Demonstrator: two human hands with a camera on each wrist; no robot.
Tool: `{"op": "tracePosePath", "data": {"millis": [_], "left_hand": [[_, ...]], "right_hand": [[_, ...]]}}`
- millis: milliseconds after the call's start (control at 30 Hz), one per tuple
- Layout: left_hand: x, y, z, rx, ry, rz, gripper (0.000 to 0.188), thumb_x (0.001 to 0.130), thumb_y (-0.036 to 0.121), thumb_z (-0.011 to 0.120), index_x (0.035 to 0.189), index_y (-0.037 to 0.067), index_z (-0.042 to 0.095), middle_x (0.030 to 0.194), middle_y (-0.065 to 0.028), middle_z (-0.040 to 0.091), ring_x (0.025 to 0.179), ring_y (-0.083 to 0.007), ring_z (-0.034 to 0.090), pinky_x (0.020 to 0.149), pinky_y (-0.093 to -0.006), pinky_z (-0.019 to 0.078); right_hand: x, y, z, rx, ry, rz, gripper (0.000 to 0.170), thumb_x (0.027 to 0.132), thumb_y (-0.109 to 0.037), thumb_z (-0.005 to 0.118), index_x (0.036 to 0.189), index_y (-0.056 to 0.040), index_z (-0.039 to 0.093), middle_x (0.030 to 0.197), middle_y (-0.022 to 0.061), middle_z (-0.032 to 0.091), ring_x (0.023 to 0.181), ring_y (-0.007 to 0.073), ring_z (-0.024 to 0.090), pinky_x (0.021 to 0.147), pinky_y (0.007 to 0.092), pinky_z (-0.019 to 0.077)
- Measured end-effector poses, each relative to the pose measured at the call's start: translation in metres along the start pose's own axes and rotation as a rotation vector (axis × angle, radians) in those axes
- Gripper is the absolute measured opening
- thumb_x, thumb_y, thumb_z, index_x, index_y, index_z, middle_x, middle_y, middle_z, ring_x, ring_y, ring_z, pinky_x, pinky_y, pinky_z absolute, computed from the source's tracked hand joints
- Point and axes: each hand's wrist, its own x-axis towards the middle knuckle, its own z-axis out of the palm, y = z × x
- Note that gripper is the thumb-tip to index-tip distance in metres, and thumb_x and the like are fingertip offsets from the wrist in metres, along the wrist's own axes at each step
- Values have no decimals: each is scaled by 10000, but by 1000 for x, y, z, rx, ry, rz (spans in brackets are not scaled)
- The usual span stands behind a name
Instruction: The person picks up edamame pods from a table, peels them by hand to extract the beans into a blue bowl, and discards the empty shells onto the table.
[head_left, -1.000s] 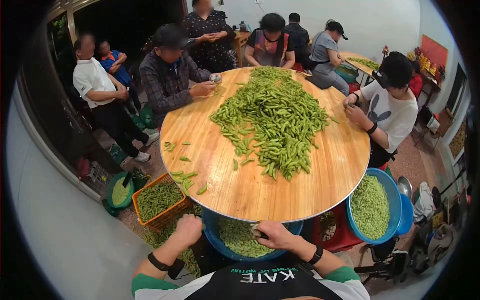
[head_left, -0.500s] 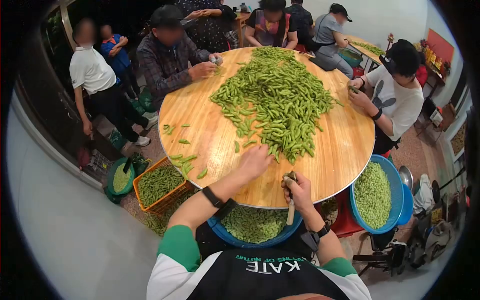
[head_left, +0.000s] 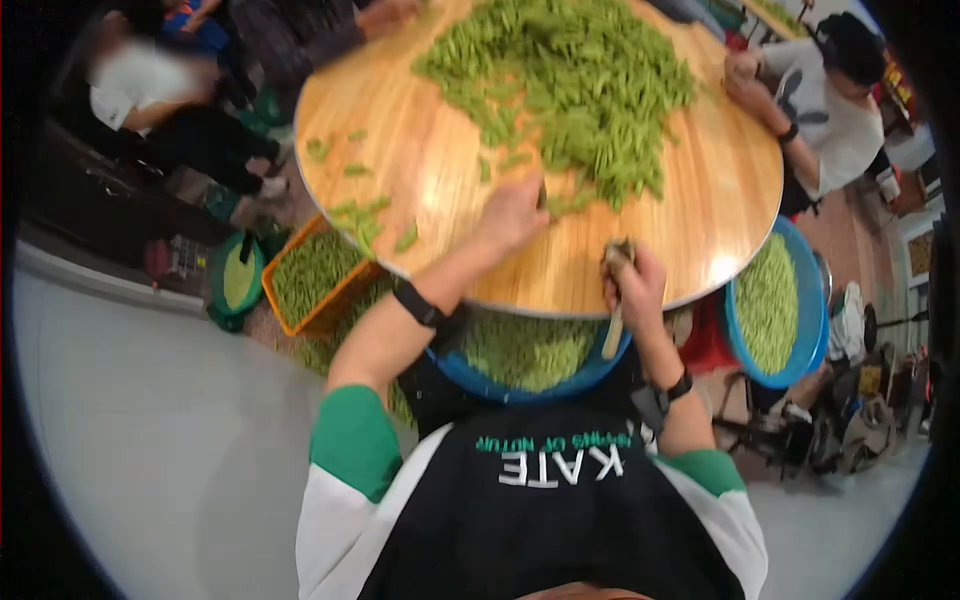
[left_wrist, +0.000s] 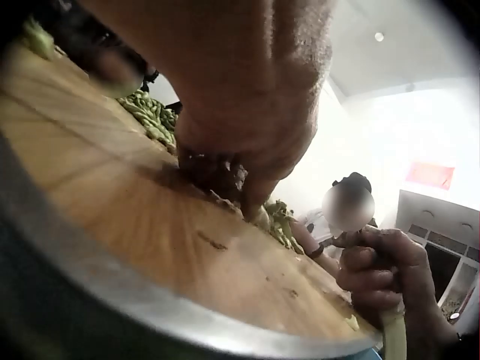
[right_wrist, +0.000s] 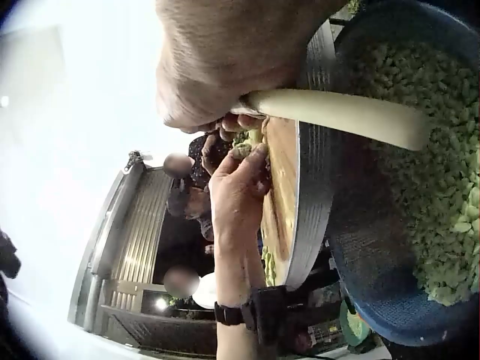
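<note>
My left hand (head_left: 512, 213) is low over the round wooden table (head_left: 400, 130), fingers curled at the near edge of the heaped green pods (head_left: 600, 110). A green pod (head_left: 568, 204) shows at its fingertips, apparently pinched. In the left wrist view the left hand (left_wrist: 247, 112) bends down to the tabletop. My right hand (head_left: 636, 278), above the table's front edge, grips a tool with a pale handle (head_left: 613, 335) pointing down toward me. The right wrist view shows this handle (right_wrist: 345, 112) sticking out of the right hand (right_wrist: 217, 64).
A blue basin of shelled beans (head_left: 520, 355) sits under the table's front edge, another blue basin (head_left: 768, 310) to the right. An orange crate of pods (head_left: 315, 275) stands left. Loose pods (head_left: 360, 222) lie on the table's left. A person in white (head_left: 825, 120) sits at the right.
From beside the front edge, both hands have moved forward over the table, the left one reaching the pods. The right hand still grips the tool. The head view has tilted down.
</note>
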Motion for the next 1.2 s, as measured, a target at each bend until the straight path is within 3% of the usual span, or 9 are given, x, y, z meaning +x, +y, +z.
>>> {"op": "tracePosePath", "data": {"millis": [167,233,600,733,833,933,1000,1133,1200], "left_hand": [[-5,1,-15,-28,-102,65,218,730,161,633,845,-5,552,808,-242,604,795,-424,593,700,-494,469],[-11,8,-21,-29,-139,-1,201,783,169,648,897,6,622,810,-186,636,749,-314,626,656,-387,482],[-11,8,-11,-76,-154,-89,193,784,148,663,875,-19,631,682,-112,614,618,-158,567,584,-320,446],[-12,15,-6,83,43,127,213,767,142,675,879,-23,599,705,-132,608,636,-166,573,604,-326,455],[-22,31,-19,-68,56,-36,147,760,81,632,865,-9,583,779,-148,626,719,-290,624,661,-377,488],[-42,44,-25,-432,28,-83,102,778,31,622,858,-16,580,794,-100,632,717,-202,622,654,-303,486],[-57,60,-24,-798,-32,-164,71,806,-44,608,821,14,569,805,6,603,722,-63,560,659,-217,458],[-78,75,-19,-1131,-118,-244,91,818,-38,626,868,19,574,837,1,614,780,-62,561,718,-210,459],[-80,70,-11,-1063,-52,-265,143,806,-50,639,928,8,591,853,-4,623,736,-56,557,661,-204,460]], "right_hand": [[2,0,1,17,40,46,80,891,-82,558,904,-3,566,676,51,566,423,65,436,375,214,333],[-5,0,4,-33,87,108,73,894,-78,555,908,-7,566,677,50,568,428,62,437,377,213,333],[-6,5,2,90,-21,-15,186,947,-105,492,1080,-9,579,750,17,569,493,25,431,413,165,324],[-7,3,1,51,-61,-15,276,960,-126,475,1201,-12,546,763,25,576,524,26,446,443,163,354],[-5,-2,1,30,-196,29,310,968,-151,466,1246,-26,516,752,20,570,521,32,450,444,173,354],[-8,-8,4,230,-284,188,313,973,-163,447,1251,-39,516,745,23,565,515,40,453,434,179,344],[-12,-6,8,271,-344,217,335,976,-175,430,1280,-48,490,757,32,570,517,54,452,427,182,336],[-19,-3,7,481,-419,333,253,978,-188,424,1180,-51,492,799,57,576,525,81,444,418,190,337],[-23,-3,8,623,-457,350,207,982,-198,423,1100,-46,500,805,69,578,524,86,444,412,194,339]]}}
